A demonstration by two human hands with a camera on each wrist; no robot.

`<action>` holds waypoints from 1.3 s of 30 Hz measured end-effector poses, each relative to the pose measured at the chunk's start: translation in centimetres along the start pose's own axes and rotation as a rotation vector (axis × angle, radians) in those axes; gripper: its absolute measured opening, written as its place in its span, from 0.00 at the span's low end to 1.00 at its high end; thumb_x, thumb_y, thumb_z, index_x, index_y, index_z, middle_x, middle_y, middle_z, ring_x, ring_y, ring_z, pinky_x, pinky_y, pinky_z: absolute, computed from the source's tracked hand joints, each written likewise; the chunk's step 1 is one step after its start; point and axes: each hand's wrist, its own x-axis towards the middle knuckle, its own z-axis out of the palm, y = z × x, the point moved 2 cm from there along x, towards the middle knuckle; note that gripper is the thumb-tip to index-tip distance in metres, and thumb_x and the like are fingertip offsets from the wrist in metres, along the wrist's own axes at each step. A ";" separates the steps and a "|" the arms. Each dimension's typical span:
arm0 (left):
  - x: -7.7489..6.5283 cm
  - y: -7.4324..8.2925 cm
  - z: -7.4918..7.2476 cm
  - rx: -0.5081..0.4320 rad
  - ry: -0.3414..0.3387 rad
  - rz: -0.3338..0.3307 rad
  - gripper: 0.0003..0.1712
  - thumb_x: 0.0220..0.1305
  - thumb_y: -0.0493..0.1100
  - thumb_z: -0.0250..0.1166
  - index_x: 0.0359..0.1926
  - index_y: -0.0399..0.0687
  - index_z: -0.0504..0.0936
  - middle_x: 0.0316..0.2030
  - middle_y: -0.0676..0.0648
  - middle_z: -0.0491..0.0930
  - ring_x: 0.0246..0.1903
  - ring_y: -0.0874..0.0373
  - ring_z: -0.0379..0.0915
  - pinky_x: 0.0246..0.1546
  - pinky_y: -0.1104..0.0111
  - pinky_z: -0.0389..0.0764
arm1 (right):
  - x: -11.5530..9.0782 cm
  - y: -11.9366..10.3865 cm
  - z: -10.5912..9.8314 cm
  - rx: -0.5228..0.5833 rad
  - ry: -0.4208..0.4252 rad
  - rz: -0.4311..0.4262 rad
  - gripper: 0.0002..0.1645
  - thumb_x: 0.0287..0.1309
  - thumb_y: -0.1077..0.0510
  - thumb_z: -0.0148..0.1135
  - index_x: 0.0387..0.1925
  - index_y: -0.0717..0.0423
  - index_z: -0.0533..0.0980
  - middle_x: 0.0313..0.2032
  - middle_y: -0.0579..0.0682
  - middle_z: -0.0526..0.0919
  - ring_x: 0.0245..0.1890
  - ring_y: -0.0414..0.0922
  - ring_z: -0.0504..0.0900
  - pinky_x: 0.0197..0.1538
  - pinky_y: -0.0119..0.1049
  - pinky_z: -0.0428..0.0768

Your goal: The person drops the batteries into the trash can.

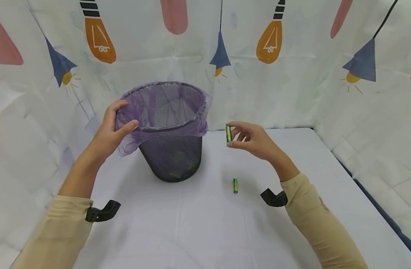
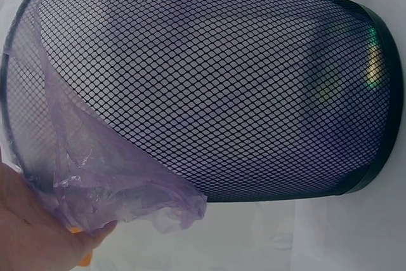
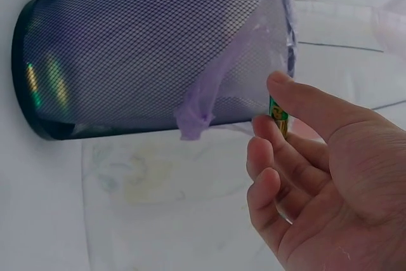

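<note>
A black mesh wastebasket point(image 1: 171, 157), lined with a purple plastic bag point(image 1: 195, 129) folded over its rim, stands upright on the table. My left hand point(image 1: 112, 127) grips the left side of the lined rim, its thumb toward the front; the left wrist view shows the hand point(image 2: 44, 233) against the bag point(image 2: 120, 182). To the right of the basket, my right hand point(image 1: 254, 140) pinches a green and gold battery point(image 1: 229, 133) between thumb and fingertips, above the table. A second battery point(image 1: 235, 185) lies on the table below that hand. Green and gold shapes show through the mesh near the basket's bottom point(image 3: 47, 84).
The white tabletop point(image 1: 192, 231) reaches back to a hanging cloth point(image 1: 292, 93) printed with lamps and bulbs. More cloth hangs at the left and right. A black wrist mount sits on each sleeve point(image 1: 313, 209).
</note>
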 end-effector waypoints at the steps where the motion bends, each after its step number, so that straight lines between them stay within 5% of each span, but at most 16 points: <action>1: 0.0 0.0 0.0 0.000 -0.001 0.000 0.37 0.62 0.47 0.56 0.67 0.58 0.47 0.69 0.56 0.38 0.69 0.55 0.34 0.66 0.50 0.39 | 0.1 -0.6 -0.1 -0.002 0.000 -0.003 0.33 0.49 0.57 0.67 0.58 0.51 0.69 0.37 0.51 0.79 0.30 0.45 0.78 0.36 0.40 0.75; 8: 0.1 0.0 0.0 0.009 0.001 0.004 0.37 0.62 0.47 0.56 0.67 0.57 0.48 0.69 0.55 0.39 0.69 0.56 0.33 0.66 0.50 0.38 | 0.4 -3.7 -0.6 0.003 0.024 -0.003 0.32 0.50 0.60 0.66 0.58 0.57 0.69 0.37 0.56 0.78 0.31 0.48 0.77 0.37 0.39 0.74; 39: -0.1 0.1 -0.1 0.000 0.011 0.011 0.37 0.62 0.47 0.56 0.67 0.56 0.48 0.69 0.55 0.40 0.69 0.57 0.36 0.66 0.53 0.41 | 4.6 -8.4 -0.5 0.068 0.052 -0.093 0.31 0.51 0.60 0.64 0.59 0.59 0.68 0.37 0.55 0.79 0.27 0.47 0.78 0.28 0.30 0.70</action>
